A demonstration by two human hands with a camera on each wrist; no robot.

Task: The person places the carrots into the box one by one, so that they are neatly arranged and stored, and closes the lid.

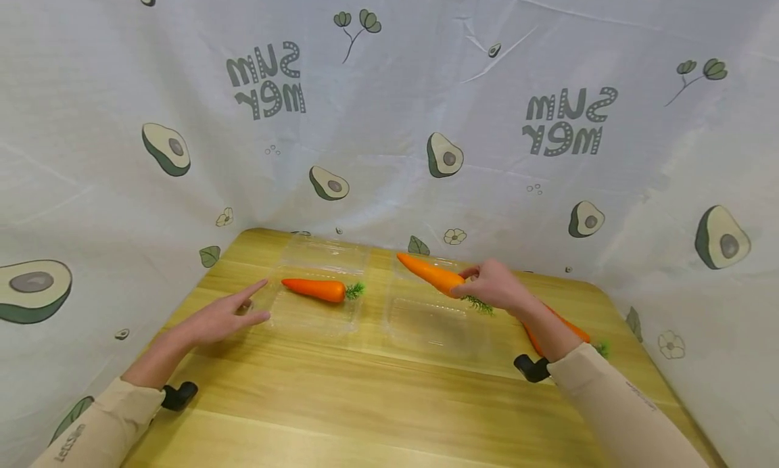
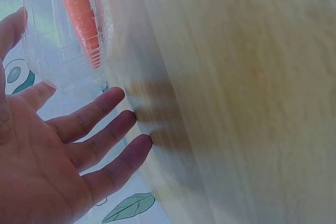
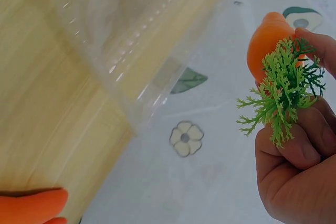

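Note:
An orange carrot with a green leafy top is in my right hand, gripped near its leafy end and held above the right clear plastic container. A second carrot lies inside the left clear plastic container, its leaves toward the right. Beside that container's left edge is my left hand, fingers spread and holding nothing. In the left wrist view, the thumb and index finger lie along the clear plastic wall; whether they touch it I cannot tell.
More carrots lie on the wooden table at the right, partly hidden by my right forearm. A white curtain printed with avocados hangs around the table's back and sides.

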